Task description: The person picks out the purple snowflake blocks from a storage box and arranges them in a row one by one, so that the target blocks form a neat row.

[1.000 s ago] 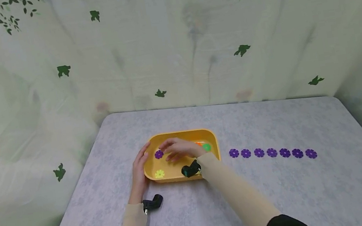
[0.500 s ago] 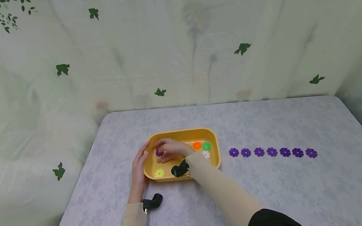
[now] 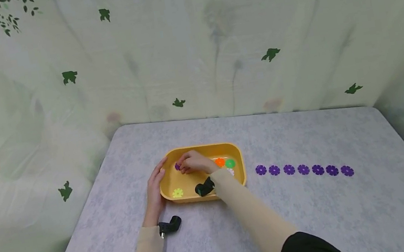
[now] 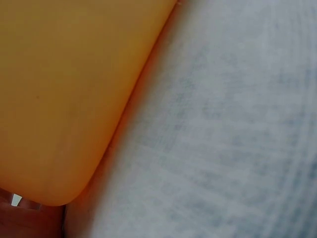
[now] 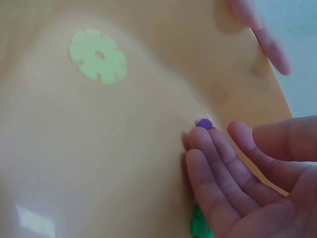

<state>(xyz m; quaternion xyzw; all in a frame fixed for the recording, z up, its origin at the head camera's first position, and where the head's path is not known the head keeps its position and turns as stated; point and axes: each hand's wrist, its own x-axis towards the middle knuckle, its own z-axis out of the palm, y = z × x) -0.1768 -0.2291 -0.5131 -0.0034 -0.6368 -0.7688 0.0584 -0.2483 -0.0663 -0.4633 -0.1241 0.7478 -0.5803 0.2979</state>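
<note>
A yellow tray (image 3: pixel 212 196) stands on the table. My left hand (image 3: pixel 154 189) lies along its left end, fingers extended at the rim. Inside the tray, my right hand (image 3: pixel 194 162) has its fingertips at a purple flower-shaped piece (image 3: pixel 177 166), mostly covered by the fingers. In the right wrist view a bit of this purple piece (image 5: pixel 205 123) shows past the fingertips; whether the thumb pinches it is hidden. A yellow flower piece (image 3: pixel 177 193) lies at the tray's front left. Orange (image 3: pixel 220 162), green (image 3: pixel 230 163) and white (image 3: pixel 230 171) pieces lie at its right side.
Right of the tray, several purple flower pieces (image 3: pixel 303 169) lie in a row on the grey table (image 3: pixel 318 222). A patterned curtain (image 3: pixel 192 58) hangs behind the table and around its sides. Each wrist carries a small black camera (image 3: pixel 170 225).
My right hand reached left to the purple piece in the tray, and its fingers drew closer together. The purple piece has shifted slightly toward the back. My left hand stays put.
</note>
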